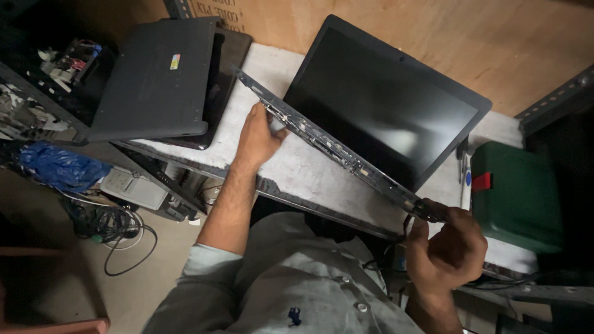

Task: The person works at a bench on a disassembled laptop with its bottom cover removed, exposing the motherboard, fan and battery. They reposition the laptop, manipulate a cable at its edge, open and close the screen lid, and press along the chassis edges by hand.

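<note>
Our left hand is clamped on the upper edge of 1 open laptop, thumb and fingers closed on the left part of its upturned base. We hold that laptop tilted above the desk, its dark screen facing us and its long edge running from upper left down to lower right.

Working from the left, we count 1 blue plastic bag on the low shelf, with 1 tangle of black cables on the floor below it. Next comes 1 closed dark laptop lying flat at the left end of the desk, on top of 1 black slab that shows beneath its right side. So we see 2 laptops clearly.

Our right hand is closed on the lower right corner of the open laptop, fingers curled tight around the edge near the hinge. Just right of it, 1 green case with 1 red latch rests on the desk, near the laptop screen but apart from it.
</note>
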